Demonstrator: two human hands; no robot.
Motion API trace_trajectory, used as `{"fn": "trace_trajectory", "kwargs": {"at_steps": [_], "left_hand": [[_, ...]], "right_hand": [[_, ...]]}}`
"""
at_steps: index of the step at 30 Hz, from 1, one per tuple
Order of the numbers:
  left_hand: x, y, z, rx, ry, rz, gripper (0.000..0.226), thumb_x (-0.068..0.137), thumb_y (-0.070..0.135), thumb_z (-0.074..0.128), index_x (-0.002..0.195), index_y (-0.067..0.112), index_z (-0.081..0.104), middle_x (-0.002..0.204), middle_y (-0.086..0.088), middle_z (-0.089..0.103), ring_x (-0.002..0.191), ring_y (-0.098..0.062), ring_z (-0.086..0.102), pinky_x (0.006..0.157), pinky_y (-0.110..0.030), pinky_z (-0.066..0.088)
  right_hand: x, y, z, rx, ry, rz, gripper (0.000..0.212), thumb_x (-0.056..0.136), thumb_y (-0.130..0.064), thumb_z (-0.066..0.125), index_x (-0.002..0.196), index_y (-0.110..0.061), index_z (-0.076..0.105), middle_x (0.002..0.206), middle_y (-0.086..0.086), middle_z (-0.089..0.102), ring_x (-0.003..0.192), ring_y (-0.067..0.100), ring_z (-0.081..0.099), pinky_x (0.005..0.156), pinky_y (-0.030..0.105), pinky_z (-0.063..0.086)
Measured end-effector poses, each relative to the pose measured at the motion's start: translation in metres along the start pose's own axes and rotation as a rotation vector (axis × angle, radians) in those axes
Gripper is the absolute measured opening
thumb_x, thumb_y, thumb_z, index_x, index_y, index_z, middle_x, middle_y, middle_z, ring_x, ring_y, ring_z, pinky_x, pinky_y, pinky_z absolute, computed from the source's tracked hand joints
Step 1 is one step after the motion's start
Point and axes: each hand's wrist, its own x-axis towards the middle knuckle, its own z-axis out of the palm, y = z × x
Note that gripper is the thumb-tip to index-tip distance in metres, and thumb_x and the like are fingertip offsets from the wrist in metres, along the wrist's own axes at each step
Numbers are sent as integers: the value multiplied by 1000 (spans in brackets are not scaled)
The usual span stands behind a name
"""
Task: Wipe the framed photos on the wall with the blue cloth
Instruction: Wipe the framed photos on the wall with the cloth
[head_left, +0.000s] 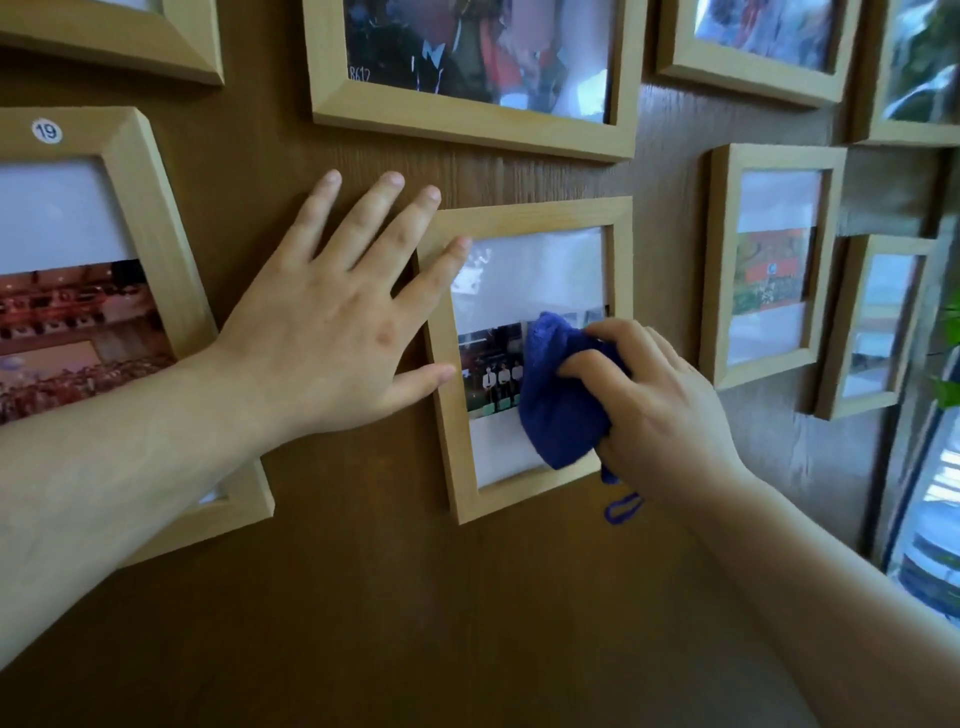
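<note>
Framed photos in pale wooden frames hang across the brown wood-grain wall (363, 571), and we work on the small upright frame (524, 215) near the wall's middle, below a larger pale wooden frame (467, 124). Our right hand (660, 410) has its grip clamped on the bunched blue cloth (558, 400), pressing it against the glass over the lower right part of the picture; a blue loop (621, 508) dangles by the frame's bottom right corner. Our left hand (332, 322) lies flat and spread on the wall, grip apart and holding nothing, its forefinger and thumb touching the frame's left edge, probably to keep the frame from swinging under the rubbing. The frame marked 19 (156, 228) sits toward the wall's left edge, and more frames toward its right edge await the cloth, we judge.
</note>
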Motion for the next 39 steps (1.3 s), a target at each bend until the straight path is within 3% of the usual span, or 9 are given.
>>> {"fn": "trace_trajectory", "kwargs": {"at_steps": [5, 11, 14, 17, 22, 28, 32, 36, 39], "left_hand": [[-10, 2, -9, -81, 32, 15, 86, 87, 67, 29, 151, 11, 19, 157, -26, 21, 146, -41, 17, 115, -65, 16], [-29, 14, -23, -239, 58, 56, 85, 88, 70, 22, 152, 14, 11, 160, -21, 18, 149, -36, 11, 116, -62, 16], [-38, 21, -30, -315, 74, 109, 84, 88, 69, 22, 152, 14, 15, 159, -22, 23, 148, -37, 15, 116, -62, 19], [-43, 33, -42, -391, 86, 166, 83, 89, 68, 18, 151, 13, 22, 156, -23, 29, 146, -38, 22, 114, -62, 22], [-38, 67, -71, -500, 150, 239, 81, 88, 65, 30, 149, 11, 30, 153, -23, 35, 143, -39, 30, 113, -62, 26], [-26, 131, -115, -574, 200, 300, 84, 86, 66, 42, 149, 13, 30, 153, -19, 37, 143, -36, 31, 115, -58, 23], [-43, 155, -142, -675, 244, 348, 86, 84, 66, 45, 149, 13, 28, 153, -19, 36, 143, -36, 30, 115, -59, 25], [-74, 150, -164, -762, 289, 383, 87, 81, 64, 51, 147, 11, 34, 151, -21, 40, 140, -38, 36, 111, -59, 31], [-99, 133, -180, -837, 337, 408, 86, 80, 61, 54, 145, 8, 36, 148, -24, 42, 137, -41, 39, 109, -61, 33]], "right_hand": [[17, -27, -32, -110, -39, -8, 32, 66, -4, 54, 97, -7, 63, 109, 16, 60, 90, 33, 56, 63, 27, 31], [16, -62, -78, -262, -183, 67, 37, 67, -1, 72, 103, -7, 62, 115, 18, 60, 94, 36, 59, 65, 31, 39], [6, -73, -108, -332, -223, 85, 28, 76, -7, 66, 104, -7, 62, 117, 18, 60, 96, 36, 58, 66, 41, 51], [-10, -75, -144, -424, -265, 88, 25, 80, -11, 52, 102, -7, 63, 114, 18, 61, 92, 36, 60, 67, 41, 50], [-47, -68, -205, -564, -374, 75, 31, 72, -3, 68, 103, -8, 63, 113, 17, 63, 91, 35, 62, 66, 41, 53], [-86, -61, -271, -708, -414, 55, 28, 78, -8, 58, 106, -11, 61, 116, 11, 64, 91, 31, 63, 62, 35, 51], [-108, -90, -309, -734, -436, 165, 36, 76, -9, 45, 109, -9, 60, 113, 8, 66, 91, 33, 64, 56, 37, 53], [-118, -147, -336, -781, -497, 244, 45, 69, -2, 67, 114, -7, 61, 113, 8, 67, 91, 32, 66, 56, 40, 56], [-120, -205, -355, -823, -588, 317, 50, 69, -4, 73, 117, -8, 60, 115, 9, 66, 92, 34, 65, 58, 43, 56]]}}
